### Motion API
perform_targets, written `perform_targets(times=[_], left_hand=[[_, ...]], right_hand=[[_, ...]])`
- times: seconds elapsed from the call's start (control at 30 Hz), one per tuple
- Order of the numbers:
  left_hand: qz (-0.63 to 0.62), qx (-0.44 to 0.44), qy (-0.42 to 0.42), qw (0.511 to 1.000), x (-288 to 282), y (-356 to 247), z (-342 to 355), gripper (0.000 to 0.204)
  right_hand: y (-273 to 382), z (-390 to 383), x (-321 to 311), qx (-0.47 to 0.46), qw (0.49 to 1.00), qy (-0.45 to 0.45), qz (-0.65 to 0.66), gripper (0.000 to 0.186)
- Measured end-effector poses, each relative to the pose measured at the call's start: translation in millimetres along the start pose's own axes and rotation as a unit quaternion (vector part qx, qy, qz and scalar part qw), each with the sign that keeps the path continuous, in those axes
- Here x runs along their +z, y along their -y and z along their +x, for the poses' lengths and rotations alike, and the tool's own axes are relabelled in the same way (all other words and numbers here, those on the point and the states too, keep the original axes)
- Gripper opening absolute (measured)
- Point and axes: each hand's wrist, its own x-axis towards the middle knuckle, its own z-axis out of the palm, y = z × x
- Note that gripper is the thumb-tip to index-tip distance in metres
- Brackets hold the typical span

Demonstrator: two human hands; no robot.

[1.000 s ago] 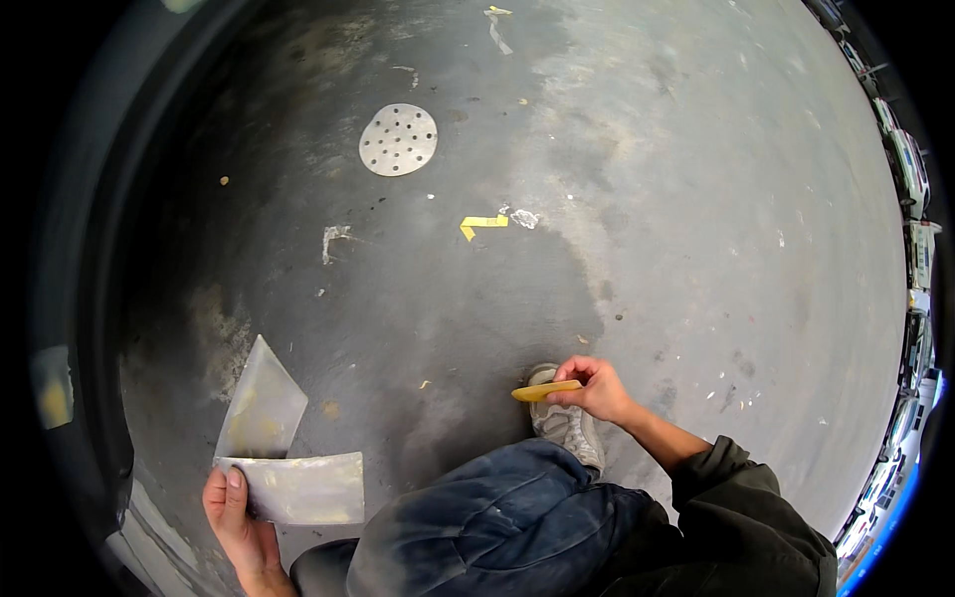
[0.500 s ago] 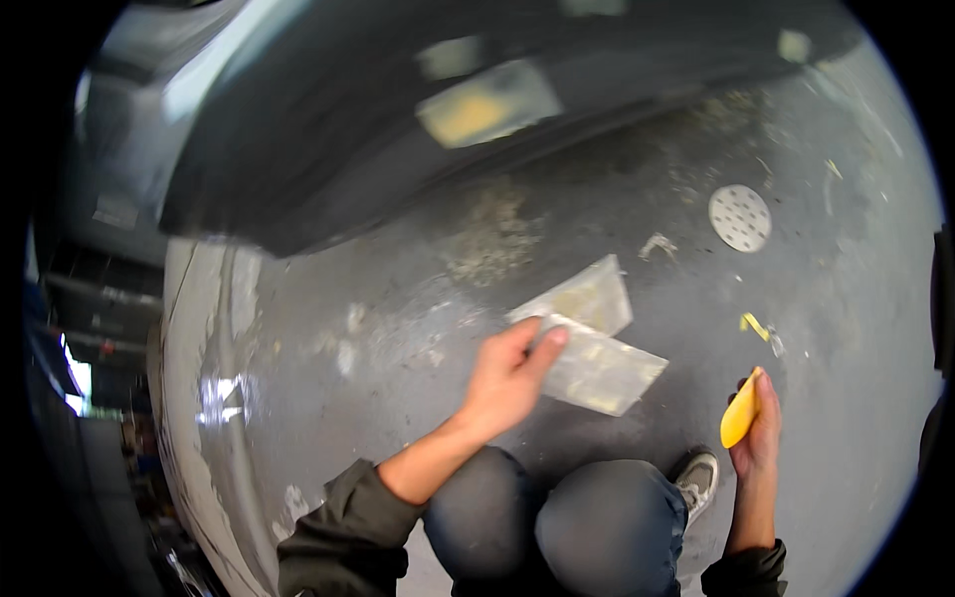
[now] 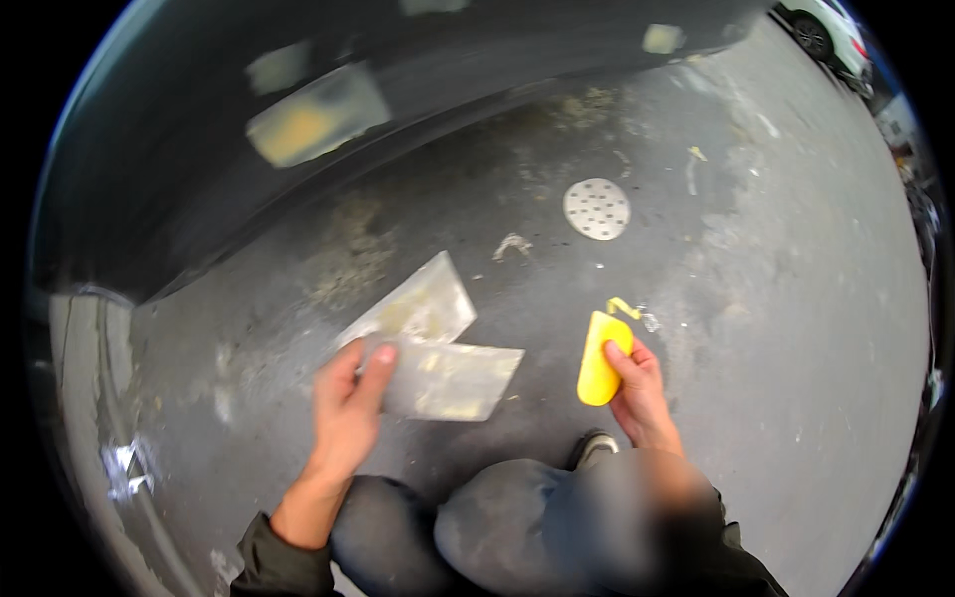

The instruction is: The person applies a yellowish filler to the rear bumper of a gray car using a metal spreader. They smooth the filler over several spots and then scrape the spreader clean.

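My left hand (image 3: 345, 406) grips a smeared grey rectangular board (image 3: 448, 380) by its left edge, thumb on top. A second similar board (image 3: 416, 306) lies on the asphalt just behind it, overlapping at the corner. My right hand (image 3: 639, 390) holds a flat yellow spreader (image 3: 600, 358) upright, to the right of the boards. My knees in dark trousers and one shoe (image 3: 591, 450) fill the lower middle.
The dark body panel of a vehicle (image 3: 298, 119) with a sanded, yellowish patch spans the upper left. A round perforated sanding disc (image 3: 597, 208) lies on the ground further out. A yellow tape scrap (image 3: 623, 305) sits by the spreader. A white car (image 3: 826, 25) stands far right.
The view has swung left, from bare asphalt to the dark vehicle panel. My left hand has taken hold of the board's edge, and the spreader has moved in nearer to the boards.
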Motion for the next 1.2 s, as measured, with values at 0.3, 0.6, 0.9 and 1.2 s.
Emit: perform_targets(times=[0.3,0.6,0.9,1.2], left_hand=[[-0.050,-0.001,0.023,0.998,1.3,0.7,8.3,0.027],[-0.091,-0.014,0.006,0.996,-5.5,-2.9,13.0,0.027],[-0.113,-0.007,0.004,0.994,-9.6,-1.3,9.7,0.026],[-0.100,-0.028,-0.001,0.995,-7.3,11.7,6.0,0.024]], right_hand=[[3.2,-11.6,-18.2,0.083,0.972,0.152,0.161,0.025],[43.5,-53.3,68.8,-0.155,0.852,0.382,-0.321,0.021],[72.0,-64.2,-8.5,-0.008,0.790,0.420,-0.446,0.023],[13.9,-90.3,43.9,-0.287,0.712,0.264,-0.584,0.019]])
